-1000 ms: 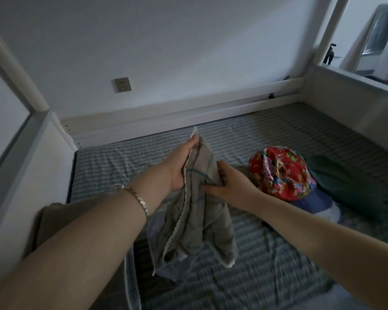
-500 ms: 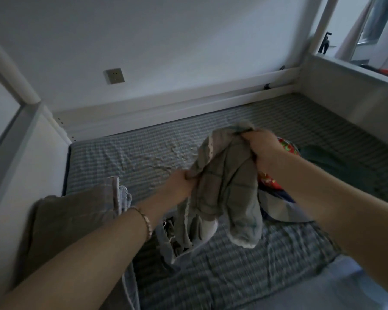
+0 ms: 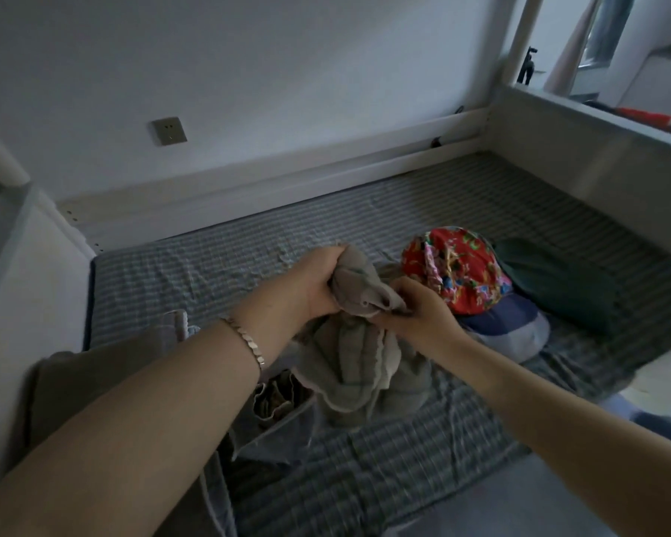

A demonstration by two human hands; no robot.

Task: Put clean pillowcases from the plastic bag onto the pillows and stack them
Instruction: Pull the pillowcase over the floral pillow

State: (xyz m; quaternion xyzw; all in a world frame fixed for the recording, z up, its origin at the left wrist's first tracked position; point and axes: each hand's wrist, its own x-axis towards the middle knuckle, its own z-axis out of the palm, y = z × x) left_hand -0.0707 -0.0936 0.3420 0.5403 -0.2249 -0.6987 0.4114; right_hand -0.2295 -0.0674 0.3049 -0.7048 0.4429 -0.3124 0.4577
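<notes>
A grey-beige pillowcase (image 3: 359, 358) with a scalloped white edge hangs bunched over the middle of the bed. My left hand (image 3: 318, 282) grips its upper bunch. My right hand (image 3: 423, 312) pinches a fold of the same cloth just to the right. A clear plastic bag (image 3: 276, 424) with more folded cloth lies on the bed under my left wrist. To the right lie a red flowered pillow (image 3: 454, 269), a blue-and-grey pillow (image 3: 512, 327) beneath it, and a dark green pillow (image 3: 566, 284).
The striped mattress (image 3: 248, 265) fills a white bed frame; a rail (image 3: 268, 180) runs along the wall and a footboard (image 3: 597, 157) stands at the right. A beige pillow (image 3: 105, 381) lies at the left against the frame panel.
The pillowcase has come down from its raised spread and is gathered lower. My right hand dropped from the top of the cloth and my left hand now grips the upper bunch.
</notes>
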